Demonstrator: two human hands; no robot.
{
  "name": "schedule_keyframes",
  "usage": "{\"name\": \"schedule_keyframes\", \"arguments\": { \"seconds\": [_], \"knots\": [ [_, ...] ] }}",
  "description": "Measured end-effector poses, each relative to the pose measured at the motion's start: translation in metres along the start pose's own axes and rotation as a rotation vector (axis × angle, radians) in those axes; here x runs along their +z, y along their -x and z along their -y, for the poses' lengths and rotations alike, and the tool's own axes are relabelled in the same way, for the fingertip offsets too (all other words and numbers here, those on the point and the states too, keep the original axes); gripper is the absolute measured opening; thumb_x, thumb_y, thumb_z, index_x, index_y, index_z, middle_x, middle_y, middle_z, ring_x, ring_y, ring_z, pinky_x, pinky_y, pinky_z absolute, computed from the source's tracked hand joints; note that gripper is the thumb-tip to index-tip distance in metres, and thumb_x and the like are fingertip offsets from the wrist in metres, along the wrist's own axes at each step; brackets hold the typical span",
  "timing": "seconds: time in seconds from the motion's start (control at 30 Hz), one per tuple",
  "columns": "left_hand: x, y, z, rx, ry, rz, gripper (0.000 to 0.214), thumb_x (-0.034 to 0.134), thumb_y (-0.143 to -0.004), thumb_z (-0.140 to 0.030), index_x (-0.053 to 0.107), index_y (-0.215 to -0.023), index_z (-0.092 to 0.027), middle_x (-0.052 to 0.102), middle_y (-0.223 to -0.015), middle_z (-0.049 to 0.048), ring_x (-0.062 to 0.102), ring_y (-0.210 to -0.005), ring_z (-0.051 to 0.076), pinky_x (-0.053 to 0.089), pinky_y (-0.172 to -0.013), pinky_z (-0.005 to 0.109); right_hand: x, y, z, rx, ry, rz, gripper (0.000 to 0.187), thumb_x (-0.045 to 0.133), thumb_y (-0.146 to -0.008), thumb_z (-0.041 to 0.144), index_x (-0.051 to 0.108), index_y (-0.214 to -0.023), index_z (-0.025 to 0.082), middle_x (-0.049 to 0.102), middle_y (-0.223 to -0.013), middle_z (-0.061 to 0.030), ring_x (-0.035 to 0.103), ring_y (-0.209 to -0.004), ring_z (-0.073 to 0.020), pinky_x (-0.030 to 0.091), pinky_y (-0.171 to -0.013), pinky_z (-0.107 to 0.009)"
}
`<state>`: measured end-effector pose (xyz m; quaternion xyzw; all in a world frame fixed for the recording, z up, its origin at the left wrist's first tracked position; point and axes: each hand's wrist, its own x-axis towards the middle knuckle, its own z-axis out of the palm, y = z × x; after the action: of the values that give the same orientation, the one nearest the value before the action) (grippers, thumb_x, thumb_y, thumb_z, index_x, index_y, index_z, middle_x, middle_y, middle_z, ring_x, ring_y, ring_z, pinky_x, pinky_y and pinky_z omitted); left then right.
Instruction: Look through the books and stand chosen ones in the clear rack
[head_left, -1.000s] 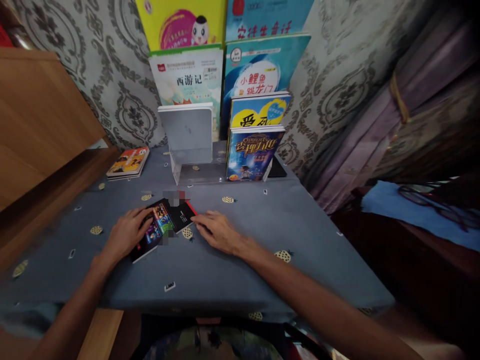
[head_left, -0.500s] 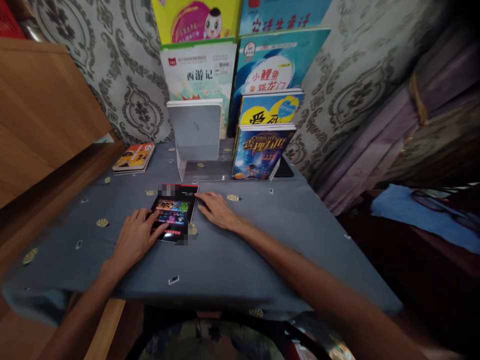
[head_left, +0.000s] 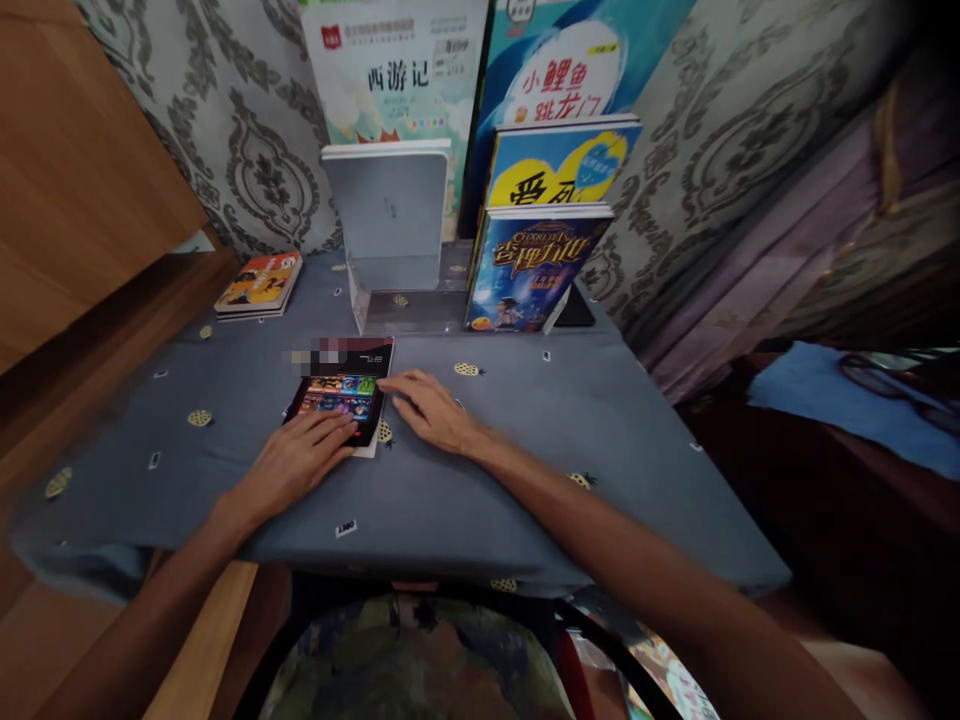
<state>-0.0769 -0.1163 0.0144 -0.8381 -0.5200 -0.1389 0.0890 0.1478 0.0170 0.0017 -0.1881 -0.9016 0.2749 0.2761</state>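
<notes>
A thin dark book [head_left: 341, 390] with a colourful cover picture lies flat on the grey-blue tablecloth [head_left: 525, 430], its long side pointing away from me. My left hand [head_left: 300, 460] rests flat on the book's near edge, fingers stretched out. Touching the book's right edge with its fingertips, my right hand [head_left: 431, 408] lies on the cloth with fingers extended. Neither hand grips the book.
A clear stand [head_left: 390, 305] at the back holds a grey book [head_left: 386, 205] and a dark blue book [head_left: 529, 270], with taller books leaning on the wall behind. A small stack of orange books [head_left: 259, 285] lies back left. A wooden panel [head_left: 82, 170] stands left, curtains [head_left: 810, 200] right.
The book turned from a slanted position to lying straight, and slid a little away from me. My left hand moved from its left side to its near edge. The view shifted down.
</notes>
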Motion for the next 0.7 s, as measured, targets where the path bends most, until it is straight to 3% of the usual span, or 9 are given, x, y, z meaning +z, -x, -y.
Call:
{"name": "schedule_keyframes", "arguments": {
  "seconds": [0.17, 0.33, 0.43, 0.57, 0.7],
  "knots": [
    [-0.002, -0.003, -0.001, 0.060, -0.030, -0.098, 0.032, 0.044, -0.101, -0.031, 0.068, -0.116, -0.018, 0.074, -0.111, 0.0071, 0.067, -0.106, 0.021, 0.054, -0.093, 0.038, 0.007, 0.001, 0.006, -0.081, -0.082, -0.012, 0.033, 0.044, -0.099, 0.017, 0.060, -0.128, 0.020, 0.068, -0.110, -0.0087, 0.059, -0.107, -0.0200, 0.047, -0.098, -0.040],
    [-0.005, -0.004, -0.003, 0.036, 0.014, -0.091, 0.031, 0.046, -0.100, -0.036, 0.070, -0.113, -0.020, 0.074, -0.112, 0.0070, 0.067, -0.106, 0.022, 0.054, -0.093, 0.038, 0.008, 0.002, 0.009, -0.106, -0.072, 0.006, 0.030, 0.044, -0.100, 0.020, 0.062, -0.123, 0.017, 0.069, -0.105, -0.0093, 0.062, -0.102, -0.0193, 0.050, -0.094, -0.038],
    [-0.007, -0.004, 0.001, -0.110, 0.017, -0.074, 0.034, 0.043, -0.100, -0.038, 0.069, -0.113, -0.020, 0.071, -0.118, 0.0086, 0.065, -0.109, 0.024, 0.052, -0.094, 0.042, 0.008, 0.003, 0.010, -0.111, -0.042, 0.016, 0.028, 0.047, -0.098, 0.018, 0.063, -0.121, 0.016, 0.070, -0.106, -0.0104, 0.062, -0.101, -0.0201, 0.050, -0.093, -0.038],
    [-0.008, -0.001, 0.014, -0.478, -0.089, -0.079, 0.044, 0.038, -0.099, -0.043, 0.061, -0.125, -0.016, 0.065, -0.127, 0.0162, 0.059, -0.116, 0.033, 0.048, -0.096, 0.052, 0.007, 0.003, 0.012, -0.123, 0.025, 0.043, 0.028, 0.050, -0.096, 0.017, 0.063, -0.121, 0.017, 0.070, -0.109, -0.0098, 0.061, -0.102, -0.0203, 0.048, -0.095, -0.040],
    [-0.004, 0.002, 0.023, -0.572, 0.062, -0.040, 0.049, 0.036, -0.097, -0.047, 0.058, -0.129, -0.017, 0.067, -0.125, 0.0139, 0.062, -0.114, 0.031, 0.048, -0.098, 0.049, 0.005, 0.003, 0.016, -0.128, 0.108, 0.055, 0.029, 0.056, -0.095, 0.022, 0.062, -0.123, 0.016, 0.070, -0.114, -0.0111, 0.056, -0.110, -0.0233, 0.045, -0.097, -0.043]
  ]
}}
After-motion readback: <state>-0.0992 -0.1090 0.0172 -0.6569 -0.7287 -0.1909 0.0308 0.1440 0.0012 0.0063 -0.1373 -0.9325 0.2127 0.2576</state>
